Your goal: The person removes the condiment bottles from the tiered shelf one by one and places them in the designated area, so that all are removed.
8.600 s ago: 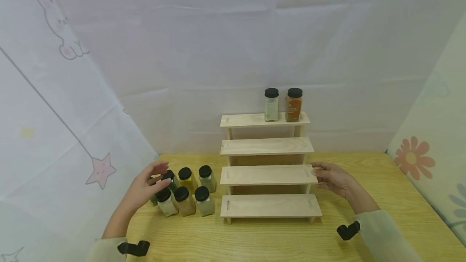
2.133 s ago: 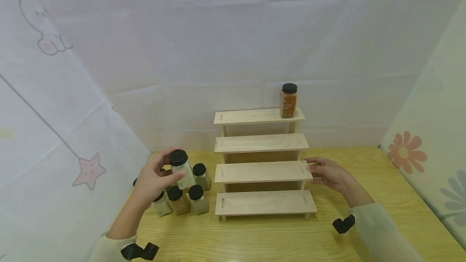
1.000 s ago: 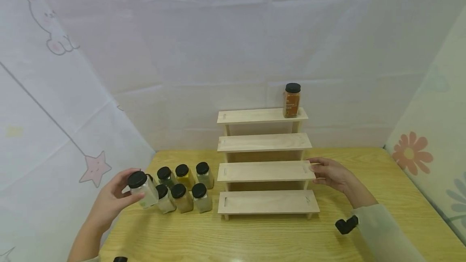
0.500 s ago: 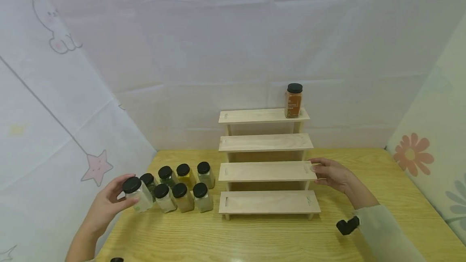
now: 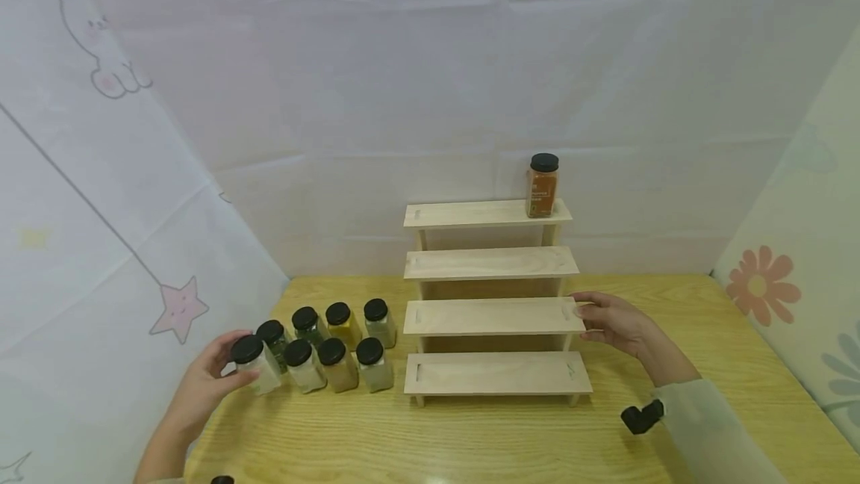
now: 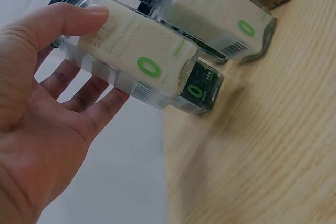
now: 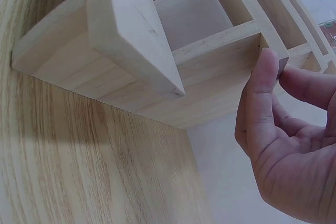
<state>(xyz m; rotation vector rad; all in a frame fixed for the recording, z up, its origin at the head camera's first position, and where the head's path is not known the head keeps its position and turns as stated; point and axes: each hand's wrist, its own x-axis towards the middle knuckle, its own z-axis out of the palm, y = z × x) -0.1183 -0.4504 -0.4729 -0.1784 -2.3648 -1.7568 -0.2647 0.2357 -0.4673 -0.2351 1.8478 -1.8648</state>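
My left hand (image 5: 204, 383) holds a black-lidded spice jar of pale powder (image 5: 263, 373), thumb on one side and fingers on the other. This jar is at the left end of the jar group, low over the table; whether its base touches is unclear. Right behind it stands a jar of dark green flakes (image 6: 197, 88). My right hand (image 5: 618, 327) pinches the right end of a shelf, second from the bottom, on the wooden four-step rack (image 5: 493, 317). In the right wrist view, thumb and fingers meet at that board's corner (image 7: 275, 51).
Several more black-lidded jars stand in two rows left of the rack, among them a yellow one (image 5: 346, 332) and a brown one (image 5: 341, 372). An orange-red spice jar (image 5: 541, 189) stands at the top shelf's right end. Cloth backdrops enclose the wooden table (image 5: 430, 443).
The pale jar has left its place beside the orange-red jar on the top shelf. My left hand carried it to the group's left end and lowered it. My right hand stays at the rack.
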